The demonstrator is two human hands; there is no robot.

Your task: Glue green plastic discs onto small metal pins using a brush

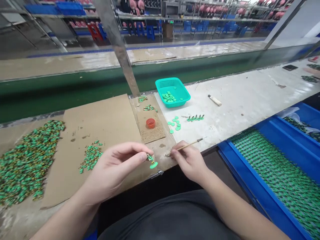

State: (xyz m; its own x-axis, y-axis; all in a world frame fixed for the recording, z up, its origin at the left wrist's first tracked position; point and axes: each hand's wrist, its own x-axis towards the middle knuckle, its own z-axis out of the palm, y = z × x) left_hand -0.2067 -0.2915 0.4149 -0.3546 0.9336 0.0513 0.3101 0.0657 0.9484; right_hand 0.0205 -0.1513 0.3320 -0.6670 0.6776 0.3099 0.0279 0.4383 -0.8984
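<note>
My left hand [117, 166] pinches a small green figure on a round green base [151, 161] between thumb and fingers, just above the near edge of the bench. My right hand [190, 160] grips a thin paintbrush [186, 146] like a pen; its shaft points up and to the right and its lower end comes close to the figure. A small red pot [150, 123] sits on a brown mat [152, 128] behind the hands. Loose green discs [175, 123] and a short row of standing figures [195, 118] lie to the right of the pot.
A big heap of green figures [27, 160] and a smaller one [91, 155] lie on cardboard [105, 123] at left. A teal basket [172, 91] holds discs. A blue tray [275, 173] full of figures stands at right. A metal post [120, 50] rises behind the bench.
</note>
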